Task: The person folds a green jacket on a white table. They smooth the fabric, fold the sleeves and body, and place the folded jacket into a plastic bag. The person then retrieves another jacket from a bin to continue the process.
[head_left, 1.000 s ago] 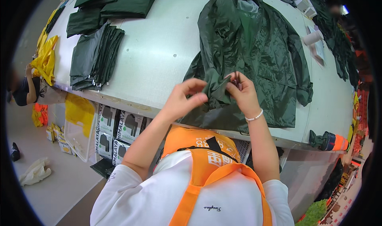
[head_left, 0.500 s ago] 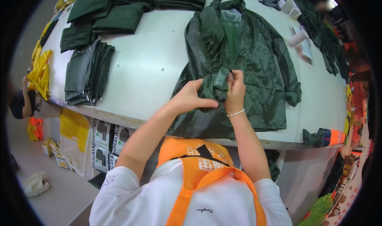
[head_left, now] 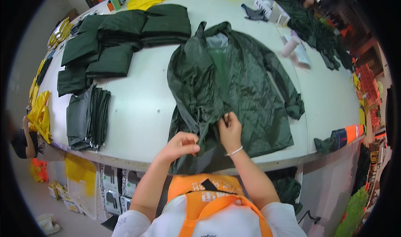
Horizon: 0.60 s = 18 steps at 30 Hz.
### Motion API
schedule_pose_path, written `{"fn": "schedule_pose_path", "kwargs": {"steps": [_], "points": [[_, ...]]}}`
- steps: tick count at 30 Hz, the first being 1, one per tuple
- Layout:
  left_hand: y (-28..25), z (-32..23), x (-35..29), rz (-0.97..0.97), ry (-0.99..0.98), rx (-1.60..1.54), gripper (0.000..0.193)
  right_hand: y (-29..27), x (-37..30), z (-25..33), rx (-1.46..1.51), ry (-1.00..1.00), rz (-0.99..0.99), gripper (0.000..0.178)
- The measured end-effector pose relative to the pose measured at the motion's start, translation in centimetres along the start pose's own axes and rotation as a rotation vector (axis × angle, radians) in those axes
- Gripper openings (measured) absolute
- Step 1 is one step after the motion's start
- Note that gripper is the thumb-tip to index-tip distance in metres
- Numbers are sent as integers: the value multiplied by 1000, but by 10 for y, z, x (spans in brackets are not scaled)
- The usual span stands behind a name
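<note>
A dark green raincoat (head_left: pixel 259 99) lies spread on the white table in front of me, its collar pointing away and its front partly open. My left hand (head_left: pixel 182 145) pinches a narrow strip of the coat's front edge between thumb and fingers, close to the table's near edge. A little farther in and to the right, my right hand (head_left: pixel 231 132) is closed on the coat's fabric near the middle of the front. The fingertips of my right hand are partly hidden by the cloth. One sleeve (head_left: pixel 288 93) stretches out to the right.
Folded dark green garments (head_left: pixel 165 26) are piled at the back left, beside a stack of flat green pieces (head_left: pixel 87 119). A white cup (head_left: pixel 291 46) stands right. An orange-and-navy bundle (head_left: pixel 348 137) lies at the right edge. Another person's arm (head_left: pixel 28 134) shows at far left.
The bunched fabric between my hands has been let down and opened out onto the coat. Both hands sit lower in view and farther apart, as the view has shifted.
</note>
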State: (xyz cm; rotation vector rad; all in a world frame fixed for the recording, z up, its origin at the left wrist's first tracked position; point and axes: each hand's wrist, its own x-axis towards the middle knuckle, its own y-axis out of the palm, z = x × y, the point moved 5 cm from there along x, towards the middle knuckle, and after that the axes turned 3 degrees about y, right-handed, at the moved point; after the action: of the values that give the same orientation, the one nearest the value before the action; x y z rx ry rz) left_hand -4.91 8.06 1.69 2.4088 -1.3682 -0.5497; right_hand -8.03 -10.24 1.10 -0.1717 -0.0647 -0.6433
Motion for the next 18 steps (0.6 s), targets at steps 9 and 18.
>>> {"fn": "schedule_pose_path", "kwargs": {"steps": [9,18], "points": [[-1,-16,1,-161,76,125,13,10,-22,29,614,584,600,17],[8,-81,-29,-1097,743,1272,22,-25,-16,48,-58,-26,-49,24]]}}
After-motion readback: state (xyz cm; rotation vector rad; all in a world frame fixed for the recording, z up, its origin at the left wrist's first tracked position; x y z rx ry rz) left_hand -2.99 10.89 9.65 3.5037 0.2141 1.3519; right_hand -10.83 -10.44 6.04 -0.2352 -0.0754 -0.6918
